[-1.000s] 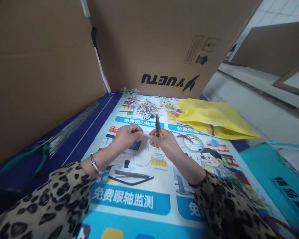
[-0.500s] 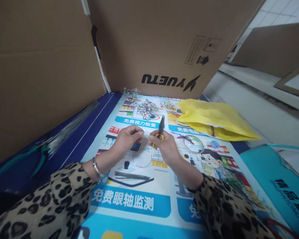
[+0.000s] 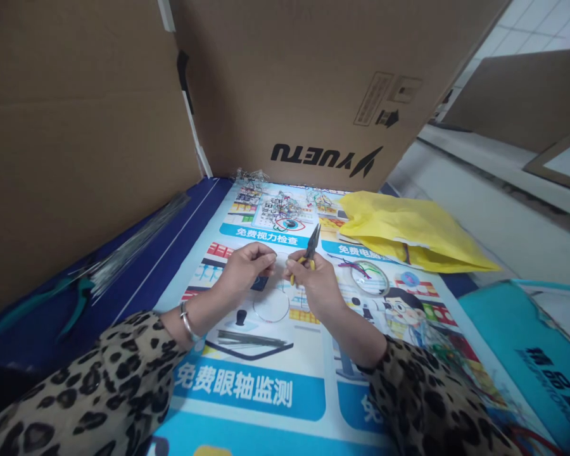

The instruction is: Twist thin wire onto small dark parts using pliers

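My left hand (image 3: 249,272) is closed in a pinch, thumb against forefinger, on what looks like a thin wire, too fine to follow clearly. My right hand (image 3: 318,278) is wrapped round needle-nose pliers (image 3: 312,246) with yellow handles; their dark jaws point up and away from me. Its thumb and forefinger also come together close to my left fingertips, with a small gap between the hands. Just below them shows a thin round wire loop (image 3: 271,306) over the printed sheet. Whether the loop joins what I pinch, I cannot tell.
Straight wires (image 3: 137,244) and teal-handled pliers (image 3: 78,297) lie at left. Tangled wire pieces (image 3: 285,206) sit at the back before a cardboard panel (image 3: 323,82). To the right are a clear ring-shaped roll (image 3: 369,278), a yellow bag (image 3: 408,228) and a teal packet (image 3: 517,354).
The plier jaws have tilted slightly to the right. Both hands stay almost in place, still pinched close together.
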The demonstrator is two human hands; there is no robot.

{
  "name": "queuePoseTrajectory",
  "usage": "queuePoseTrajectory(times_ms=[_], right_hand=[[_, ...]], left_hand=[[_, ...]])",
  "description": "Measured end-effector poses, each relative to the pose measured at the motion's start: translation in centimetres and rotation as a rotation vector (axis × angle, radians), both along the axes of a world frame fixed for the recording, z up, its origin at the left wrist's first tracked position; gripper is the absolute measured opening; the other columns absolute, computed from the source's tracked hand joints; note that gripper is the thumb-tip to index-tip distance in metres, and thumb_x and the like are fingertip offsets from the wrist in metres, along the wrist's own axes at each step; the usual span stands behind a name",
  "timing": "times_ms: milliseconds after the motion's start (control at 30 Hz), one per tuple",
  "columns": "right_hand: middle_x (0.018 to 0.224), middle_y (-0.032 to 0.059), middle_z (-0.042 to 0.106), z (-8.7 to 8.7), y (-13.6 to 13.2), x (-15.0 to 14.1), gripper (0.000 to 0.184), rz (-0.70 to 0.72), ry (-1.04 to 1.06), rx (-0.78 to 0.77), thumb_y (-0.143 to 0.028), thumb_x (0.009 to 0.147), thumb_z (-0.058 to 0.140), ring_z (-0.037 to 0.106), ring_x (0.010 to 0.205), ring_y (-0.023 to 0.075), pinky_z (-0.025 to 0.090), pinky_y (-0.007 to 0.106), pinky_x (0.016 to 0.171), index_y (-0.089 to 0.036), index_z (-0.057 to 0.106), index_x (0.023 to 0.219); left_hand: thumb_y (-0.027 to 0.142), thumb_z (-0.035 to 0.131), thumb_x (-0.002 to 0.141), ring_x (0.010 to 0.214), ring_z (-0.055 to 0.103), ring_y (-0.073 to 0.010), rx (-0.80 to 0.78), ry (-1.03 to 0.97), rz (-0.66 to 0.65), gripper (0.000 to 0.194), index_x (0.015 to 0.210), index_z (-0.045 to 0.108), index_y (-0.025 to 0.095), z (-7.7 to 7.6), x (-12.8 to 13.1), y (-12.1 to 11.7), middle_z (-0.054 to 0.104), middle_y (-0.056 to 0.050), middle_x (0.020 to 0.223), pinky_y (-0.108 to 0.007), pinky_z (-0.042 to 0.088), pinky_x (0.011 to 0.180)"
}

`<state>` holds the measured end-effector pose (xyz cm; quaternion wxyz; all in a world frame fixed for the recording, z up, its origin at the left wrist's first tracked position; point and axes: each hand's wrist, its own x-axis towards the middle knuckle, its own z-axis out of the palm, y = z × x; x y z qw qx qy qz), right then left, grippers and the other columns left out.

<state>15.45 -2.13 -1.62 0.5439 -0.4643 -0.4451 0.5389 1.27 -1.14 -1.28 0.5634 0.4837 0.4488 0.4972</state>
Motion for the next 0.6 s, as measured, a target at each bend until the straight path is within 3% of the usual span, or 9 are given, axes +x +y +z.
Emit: queuePoseTrajectory(times_ms=[600], right_hand=[[0.053,-0.0043,0.055,-0.11,0.21,-0.10,0.018,0.010,0.054,0.020,-0.026,0.064,0.064,0.051,0.051,0.0104,0.036,0.023,0.050,-0.019,0.051,0.074]], left_hand=[[0.028,0.064,0.067,0.059,0.053,-0.0085,-0.015,-0.085,-0.008,0.016,0.068,0.056,0.014,-0.10,0.35,-0.09,0.056,0.002,0.065,-0.024,0.046,0.061]])
